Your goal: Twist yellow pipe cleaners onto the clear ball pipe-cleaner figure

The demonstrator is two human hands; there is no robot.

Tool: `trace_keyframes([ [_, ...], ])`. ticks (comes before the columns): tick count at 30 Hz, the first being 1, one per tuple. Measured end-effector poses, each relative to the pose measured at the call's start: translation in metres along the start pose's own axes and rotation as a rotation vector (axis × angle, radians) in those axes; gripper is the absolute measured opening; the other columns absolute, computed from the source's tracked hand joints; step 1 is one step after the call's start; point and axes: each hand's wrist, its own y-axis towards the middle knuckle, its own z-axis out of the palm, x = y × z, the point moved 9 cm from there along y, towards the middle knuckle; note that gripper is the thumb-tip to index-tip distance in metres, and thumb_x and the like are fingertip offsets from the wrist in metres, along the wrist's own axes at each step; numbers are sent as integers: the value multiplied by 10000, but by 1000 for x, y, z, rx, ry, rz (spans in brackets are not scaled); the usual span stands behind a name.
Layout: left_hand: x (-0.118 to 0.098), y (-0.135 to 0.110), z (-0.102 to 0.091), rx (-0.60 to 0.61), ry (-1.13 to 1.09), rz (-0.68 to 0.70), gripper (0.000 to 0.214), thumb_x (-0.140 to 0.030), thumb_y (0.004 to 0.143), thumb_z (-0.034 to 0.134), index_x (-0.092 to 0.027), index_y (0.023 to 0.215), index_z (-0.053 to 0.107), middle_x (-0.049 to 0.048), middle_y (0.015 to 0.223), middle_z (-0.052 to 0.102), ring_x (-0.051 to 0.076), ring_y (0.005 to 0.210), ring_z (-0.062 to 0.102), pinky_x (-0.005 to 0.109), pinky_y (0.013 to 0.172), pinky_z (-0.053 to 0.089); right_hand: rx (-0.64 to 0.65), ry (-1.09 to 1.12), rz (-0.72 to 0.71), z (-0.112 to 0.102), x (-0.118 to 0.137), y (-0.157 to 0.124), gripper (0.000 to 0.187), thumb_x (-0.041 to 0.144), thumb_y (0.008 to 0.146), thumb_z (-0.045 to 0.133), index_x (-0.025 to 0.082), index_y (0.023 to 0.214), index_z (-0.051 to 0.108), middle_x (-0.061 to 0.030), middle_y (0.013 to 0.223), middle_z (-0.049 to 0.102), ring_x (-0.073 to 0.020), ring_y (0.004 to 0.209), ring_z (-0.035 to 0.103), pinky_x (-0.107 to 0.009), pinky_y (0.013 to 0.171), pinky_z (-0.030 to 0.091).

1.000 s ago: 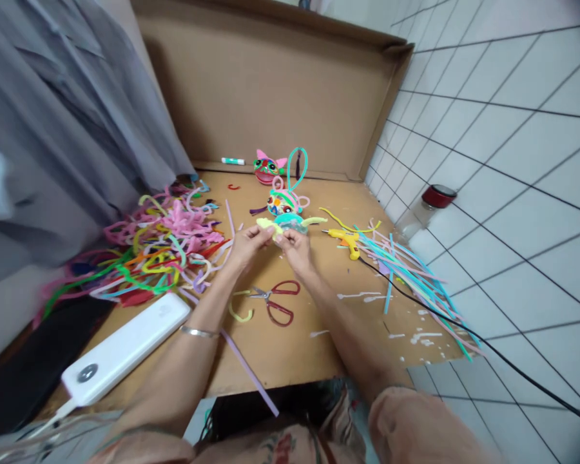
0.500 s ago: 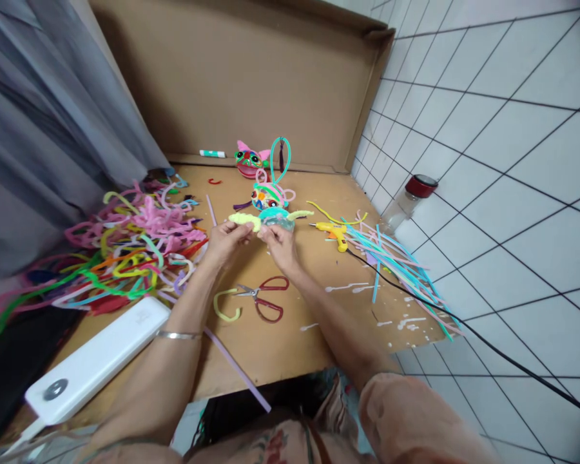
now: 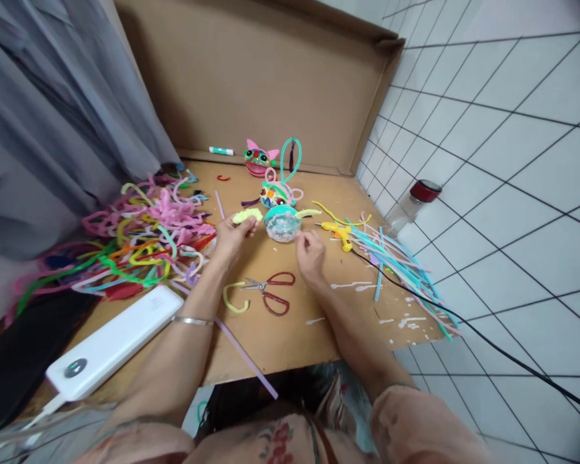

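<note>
My left hand (image 3: 231,238) pinches the end of a fuzzy light-yellow pipe cleaner piece (image 3: 247,215) that joins a round teal and white pipe-cleaner ball (image 3: 282,223) resting on the cardboard sheet (image 3: 290,335). My right hand (image 3: 310,252) hovers just right of and below the ball, fingers curled together, apparently with nothing in them. A second yellow piece (image 3: 309,212) sticks out of the ball's right side. Red-handled scissors (image 3: 272,296) lie on the cardboard just in front of both hands.
A heap of coloured pipe cleaners (image 3: 140,241) lies left; straight ones (image 3: 396,270) fan out right beside a yellow glue gun (image 3: 337,232) with a black cord. Two finished figures (image 3: 270,174) stand behind. A white power bank (image 3: 113,341), a red-lidded jar (image 3: 415,200) and a marker (image 3: 221,151) are around.
My right hand has let go of the ball and drawn back to the right. The ball now rests on the cardboard, the left hand still on the yellow piece.
</note>
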Motion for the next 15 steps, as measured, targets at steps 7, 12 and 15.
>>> trace_keyframes([
  [7,15,6,-7,-56,-50,-41,336,-387,567,767,-148,719,586,-10,584,607,72,485,487,195,481,372,118,-890,262,-63,-54,40,411,365,895,469,58,1134,603,-239,1206,560,-320,1118,550,-393,876,434],
  [12,19,6,-7,-38,-75,3,333,-403,559,779,-146,660,593,-20,560,568,71,491,446,204,476,328,294,-1039,404,-67,-83,47,536,465,915,447,8,1121,635,-282,1170,597,-346,1040,651,-393,816,488],
  [15,26,7,-8,-50,-128,-10,356,-415,534,799,-143,666,611,-21,561,562,70,492,428,210,478,311,296,-1047,410,-65,-91,51,593,536,893,458,24,1131,640,-275,1147,620,-339,1067,650,-389,826,491],
])
